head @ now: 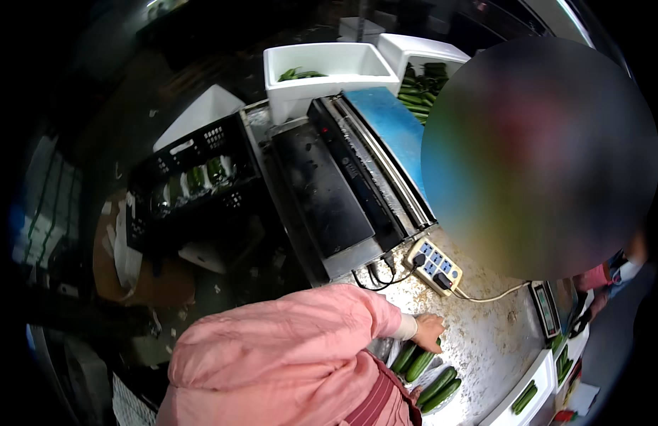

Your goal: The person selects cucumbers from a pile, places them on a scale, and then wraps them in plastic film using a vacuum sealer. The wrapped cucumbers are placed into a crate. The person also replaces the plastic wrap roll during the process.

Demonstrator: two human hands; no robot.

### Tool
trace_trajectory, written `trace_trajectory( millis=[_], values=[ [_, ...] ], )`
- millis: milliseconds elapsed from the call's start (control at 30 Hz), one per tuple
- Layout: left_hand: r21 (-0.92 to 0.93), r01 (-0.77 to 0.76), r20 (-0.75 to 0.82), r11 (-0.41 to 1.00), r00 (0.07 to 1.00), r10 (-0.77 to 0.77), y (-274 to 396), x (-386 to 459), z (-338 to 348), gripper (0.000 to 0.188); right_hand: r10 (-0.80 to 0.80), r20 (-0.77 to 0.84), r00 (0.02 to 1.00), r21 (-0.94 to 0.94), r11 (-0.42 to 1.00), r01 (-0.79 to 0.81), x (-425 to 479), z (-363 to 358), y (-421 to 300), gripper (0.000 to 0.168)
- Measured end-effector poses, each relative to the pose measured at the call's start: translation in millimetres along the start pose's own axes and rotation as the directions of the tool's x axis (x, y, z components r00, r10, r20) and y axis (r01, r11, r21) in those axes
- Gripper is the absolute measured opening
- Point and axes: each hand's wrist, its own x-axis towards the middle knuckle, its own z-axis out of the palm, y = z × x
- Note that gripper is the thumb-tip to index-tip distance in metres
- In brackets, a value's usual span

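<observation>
My left hand (429, 333), at the end of a pink sleeve with a pale cuff, curls over the upper end of a green cucumber (420, 366). Another cucumber (403, 358) lies close beside it, on what looks like clear plastic wrap. Just below, two more cucumbers (438, 385) rest side by side on a pale tray or wrap. Only a sliver of my right hand (416, 393) shows at their left end; the apron and body hide the rest, so its grip is unclear.
A wrapping machine (329, 186) stands on the metal table (483, 325), with a power strip (434, 266) and cords nearby. Foam boxes (331, 80) hold vegetables. A black crate (190, 186) contains wrapped packs. At right are a digital scale (544, 309) and another person, mostly blurred.
</observation>
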Motion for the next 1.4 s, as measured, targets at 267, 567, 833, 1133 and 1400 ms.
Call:
trace_trajectory(
  millis=[267, 567, 833, 1133, 1400],
  values=[
    [-0.055, 0.076, -0.003, 0.996, 0.997, -0.077, -14.9, -19.1, -30.9, 0.059, 0.009, -0.018, 1.0, -0.191, 0.981, -0.012, 31.6, 3.1, -7.5, 0.04],
    [-0.233, 0.143, -0.114, 0.962, 0.978, -0.173, 10.4, -28.9, -71.9, 0.061, -0.536, 0.017, 0.844, -0.946, 0.263, 0.187, 54.1, 33.9, 3.4, 0.059],
    [-0.274, 0.003, -0.515, 0.962, 0.844, -0.149, 51.2, -13.3, -186.3, 0.051, -0.677, 0.724, 0.132, -0.611, -0.542, 0.577, 4.8, 177.1, -103.5, 0.054],
    [-0.314, 0.064, -0.625, 0.947, 0.737, -0.258, -52.4, 10.9, -376.2, 0.046, -0.902, 0.258, 0.345, -0.542, 0.16, 0.825, 94.9, 440.5, -145.0, 0.051],
    [-0.281, 0.349, -0.467, 0.894, 0.764, -0.445, -162.5, 12.1, -448.8, 0.052, -0.785, 0.196, 0.587, -0.834, 0.181, 0.521, 155.8, 549.3, -95.9, 0.046]
  ],
)
